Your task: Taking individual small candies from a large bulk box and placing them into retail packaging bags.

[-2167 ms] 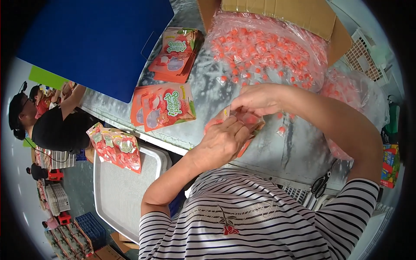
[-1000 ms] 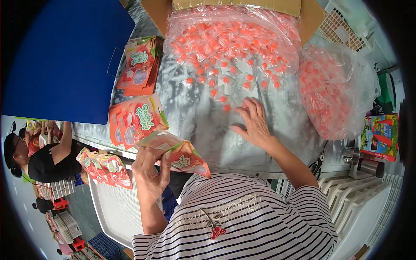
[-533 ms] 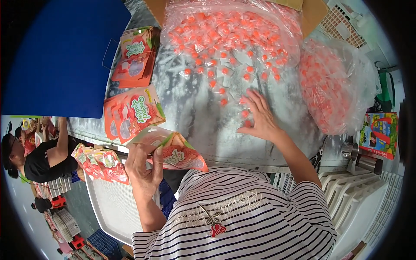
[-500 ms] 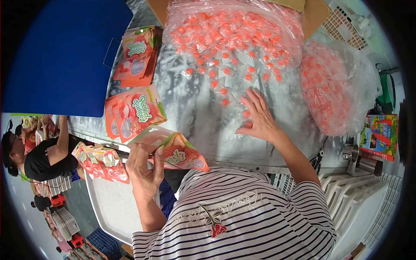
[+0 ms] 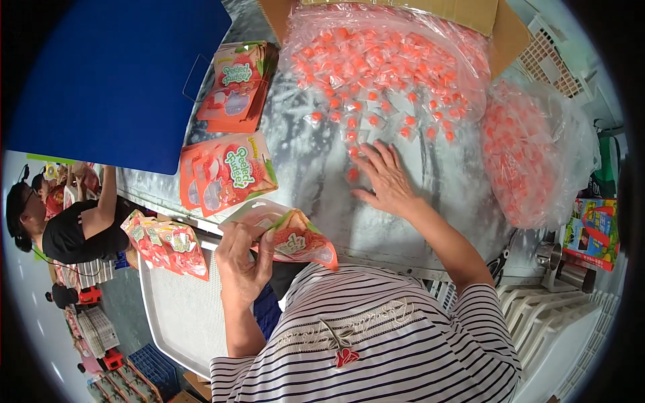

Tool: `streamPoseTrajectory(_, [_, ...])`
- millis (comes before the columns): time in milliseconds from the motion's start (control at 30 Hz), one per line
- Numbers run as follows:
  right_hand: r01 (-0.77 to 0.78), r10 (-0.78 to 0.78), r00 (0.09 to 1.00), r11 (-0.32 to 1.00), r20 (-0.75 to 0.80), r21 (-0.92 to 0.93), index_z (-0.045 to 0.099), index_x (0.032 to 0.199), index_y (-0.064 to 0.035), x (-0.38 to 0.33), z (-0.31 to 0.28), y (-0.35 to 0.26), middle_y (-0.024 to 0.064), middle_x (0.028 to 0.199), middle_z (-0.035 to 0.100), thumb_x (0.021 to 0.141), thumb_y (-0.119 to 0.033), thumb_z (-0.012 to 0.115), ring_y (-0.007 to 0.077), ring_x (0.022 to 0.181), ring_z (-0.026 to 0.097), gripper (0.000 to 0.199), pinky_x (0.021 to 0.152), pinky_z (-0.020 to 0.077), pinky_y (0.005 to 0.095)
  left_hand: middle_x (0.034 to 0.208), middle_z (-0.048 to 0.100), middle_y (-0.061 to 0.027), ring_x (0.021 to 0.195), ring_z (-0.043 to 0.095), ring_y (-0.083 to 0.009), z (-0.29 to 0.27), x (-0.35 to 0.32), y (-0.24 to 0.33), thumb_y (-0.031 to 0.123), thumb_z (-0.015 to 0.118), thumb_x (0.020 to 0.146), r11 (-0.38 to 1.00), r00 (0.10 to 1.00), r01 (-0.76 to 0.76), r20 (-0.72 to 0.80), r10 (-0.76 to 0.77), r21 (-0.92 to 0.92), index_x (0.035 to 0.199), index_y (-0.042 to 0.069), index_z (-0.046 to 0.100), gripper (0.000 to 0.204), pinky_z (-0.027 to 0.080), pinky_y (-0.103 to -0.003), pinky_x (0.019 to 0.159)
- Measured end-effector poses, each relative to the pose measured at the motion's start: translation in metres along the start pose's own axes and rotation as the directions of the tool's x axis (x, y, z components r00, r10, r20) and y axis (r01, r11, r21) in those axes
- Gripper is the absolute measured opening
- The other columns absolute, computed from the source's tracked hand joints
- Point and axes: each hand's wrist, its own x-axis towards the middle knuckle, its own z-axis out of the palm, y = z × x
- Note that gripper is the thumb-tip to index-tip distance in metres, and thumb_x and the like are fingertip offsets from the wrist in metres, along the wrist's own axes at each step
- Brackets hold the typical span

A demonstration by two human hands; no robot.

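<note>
At the table's near edge, my left hand (image 5: 243, 262) pinches the upper edge of a red and pink candy pouch (image 5: 299, 236); its mouth seems to gape a little, but the inside is hidden. My right hand (image 5: 388, 180) lies with fingers spread over the table, holding nothing I can make out. Beside its fingers is a single wrapped red candy (image 5: 353, 174). Beyond them, many more wrapped candies (image 5: 373, 121) spill from a big clear plastic bag (image 5: 463, 50). Left of centre lie several flat pouches (image 5: 235, 171) fanned on the table.
A banded stack of pouches (image 5: 235, 87) lies farther back, beside a blue panel (image 5: 107, 74). Another clear bag of candies (image 5: 517, 154) sits at right. Filled-looking pouches (image 5: 168, 243) stand at a white tray (image 5: 178, 309) on my left. A co-worker (image 5: 80, 228) is at far left.
My right hand has shifted left across the table, and candies that showed near its palm are now hidden. My left hand keeps its pinch on the pouch. The whole view has shifted slightly.
</note>
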Motion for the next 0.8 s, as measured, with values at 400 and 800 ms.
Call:
streamPoseTrajectory(400, [0.061, -0.048, 0.991, 0.993, -0.126, 0.103, 0.058, 0.112, -0.0018, 0.009, 0.004, -0.02, 0.0106, 0.119, 0.052, 0.076, -0.018, 0.071, 0.031, 0.118, 0.044, 0.041, 0.105, 0.0328, 0.0462, 0.072, 0.057, -0.0109, 0.062, 0.052, -0.0258, 0.004, 0.0, 0.003, 0.001, 0.069, 0.079, 1.0, 1.0, -0.025, -0.006, 0.025, 0.017, 0.085, 0.001, 0.063, 0.008, 0.042, -0.035, 0.056])
streamPoseTrajectory(800, [-0.1, 0.188, 0.962, 0.917, -0.199, 0.385, 0.042, 0.137, -0.005, -0.047, -0.05, 0.024, 0.0173, 0.144, 0.037, 0.075, -0.034, 0.075, 0.0354, 0.135, 0.03, 0.076, 0.11, 0.0256, 0.0477, 0.072, 0.056, -0.0118, 0.063, 0.051, -0.0263, 0.006, 0.003, 0.0, 0.001, 0.069, 0.079, 1.0, 1.0, -0.007, -0.011, 0.007, -0.011, 0.085, -0.001, 0.062, 0.009, 0.042, -0.035, 0.058])
